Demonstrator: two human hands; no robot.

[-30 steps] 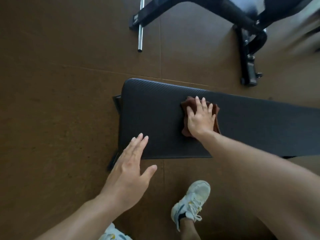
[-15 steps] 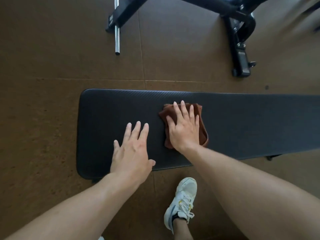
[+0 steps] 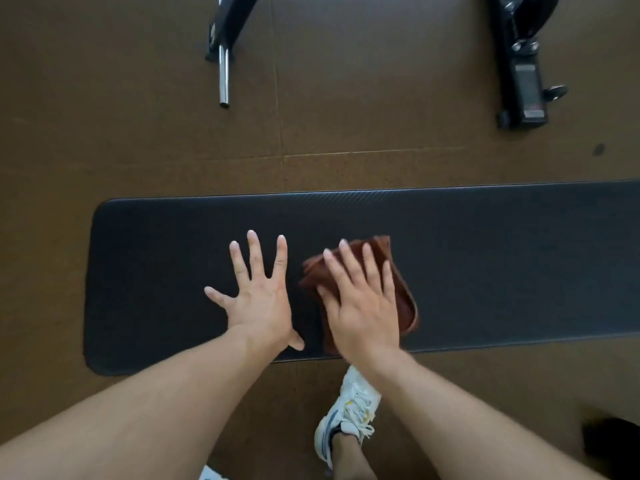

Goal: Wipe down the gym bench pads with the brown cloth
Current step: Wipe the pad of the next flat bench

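brown cloth [image 3: 403,289]: soft, light, bunches | right hand [image 3: 363,306] grip flat-open, pressing it, palm centred | left hand [image 3: 258,299] splayed, empty, on bench pad [image 3: 519,254]

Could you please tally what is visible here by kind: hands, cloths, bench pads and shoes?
Hands: 2, left hand and right hand, both flat
Brown cloth: 1, under the right hand
Bench pad: 1
White shoes: 2, one in full, one only partly in frame
Total: 6
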